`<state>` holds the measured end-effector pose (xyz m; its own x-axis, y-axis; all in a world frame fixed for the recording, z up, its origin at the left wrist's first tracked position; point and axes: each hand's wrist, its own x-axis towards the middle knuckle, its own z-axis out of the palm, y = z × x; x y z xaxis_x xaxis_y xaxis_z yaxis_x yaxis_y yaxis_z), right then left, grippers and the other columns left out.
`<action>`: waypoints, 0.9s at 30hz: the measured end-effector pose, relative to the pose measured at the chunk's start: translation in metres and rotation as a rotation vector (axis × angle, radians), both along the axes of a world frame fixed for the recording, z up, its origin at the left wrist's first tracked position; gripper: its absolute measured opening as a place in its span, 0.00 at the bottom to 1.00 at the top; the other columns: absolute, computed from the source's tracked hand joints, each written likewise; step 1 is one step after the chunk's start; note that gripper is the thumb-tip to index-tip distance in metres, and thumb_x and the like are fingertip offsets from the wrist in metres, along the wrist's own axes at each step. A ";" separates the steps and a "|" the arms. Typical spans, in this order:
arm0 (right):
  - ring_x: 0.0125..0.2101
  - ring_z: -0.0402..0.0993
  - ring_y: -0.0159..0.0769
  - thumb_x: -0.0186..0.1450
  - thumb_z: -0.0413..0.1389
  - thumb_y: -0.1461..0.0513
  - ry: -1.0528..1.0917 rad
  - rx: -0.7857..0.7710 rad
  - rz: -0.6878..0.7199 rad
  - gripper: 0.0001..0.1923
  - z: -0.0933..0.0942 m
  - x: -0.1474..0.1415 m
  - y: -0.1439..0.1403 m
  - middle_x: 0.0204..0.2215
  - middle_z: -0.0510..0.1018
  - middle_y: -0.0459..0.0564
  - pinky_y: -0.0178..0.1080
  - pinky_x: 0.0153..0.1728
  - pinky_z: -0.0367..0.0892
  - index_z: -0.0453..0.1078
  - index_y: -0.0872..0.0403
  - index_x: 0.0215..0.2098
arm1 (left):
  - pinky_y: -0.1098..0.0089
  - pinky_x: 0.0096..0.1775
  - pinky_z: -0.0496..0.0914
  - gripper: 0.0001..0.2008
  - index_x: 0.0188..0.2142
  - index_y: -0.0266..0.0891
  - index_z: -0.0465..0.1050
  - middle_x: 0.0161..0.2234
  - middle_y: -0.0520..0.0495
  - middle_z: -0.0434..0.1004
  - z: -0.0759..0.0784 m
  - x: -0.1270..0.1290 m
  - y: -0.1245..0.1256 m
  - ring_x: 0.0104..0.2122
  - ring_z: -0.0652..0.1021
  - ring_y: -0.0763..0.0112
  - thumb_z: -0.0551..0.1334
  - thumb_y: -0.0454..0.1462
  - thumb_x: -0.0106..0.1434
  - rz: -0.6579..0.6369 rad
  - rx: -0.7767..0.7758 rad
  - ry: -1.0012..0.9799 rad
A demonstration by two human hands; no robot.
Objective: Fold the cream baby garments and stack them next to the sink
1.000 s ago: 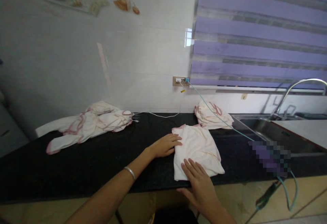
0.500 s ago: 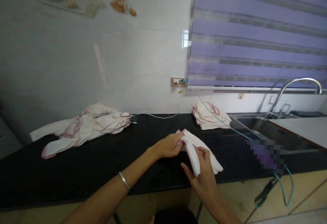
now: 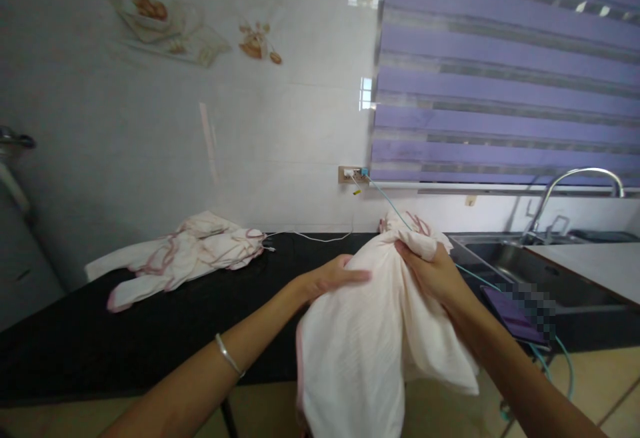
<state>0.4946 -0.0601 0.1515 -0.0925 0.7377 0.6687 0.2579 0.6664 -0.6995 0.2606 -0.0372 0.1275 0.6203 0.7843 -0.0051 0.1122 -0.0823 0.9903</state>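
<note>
A cream cloth with pink trim [image 3: 360,345] hangs in the air above the front edge of the black counter [image 3: 150,331]. My right hand [image 3: 433,271] grips its top edge at the right. My left hand [image 3: 330,277] holds the top at the left, fingers lying over the fabric. The cloth drapes down below the counter edge. A silver bangle sits on my left wrist.
A heap of similar pink-trimmed cloths [image 3: 185,255] lies at the back left of the counter. Another cloth [image 3: 417,225] is partly hidden behind my hands. A steel sink [image 3: 510,258] with a tap [image 3: 575,185] is at the right, and a cable [image 3: 385,198] runs from the wall socket.
The cloth lay flat on the counter under both hands. Both hands gathered it, then lifted it off the counter so that it now hangs open in the air.
</note>
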 end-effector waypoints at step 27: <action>0.51 0.79 0.49 0.64 0.60 0.42 0.358 -0.226 -0.342 0.30 -0.123 0.032 0.060 0.50 0.82 0.60 0.50 0.57 0.70 0.79 0.58 0.49 | 0.77 0.27 0.63 0.18 0.34 0.33 0.82 0.26 0.51 0.76 -0.041 -0.029 0.032 0.25 0.73 0.75 0.77 0.42 0.46 0.469 -0.037 -0.246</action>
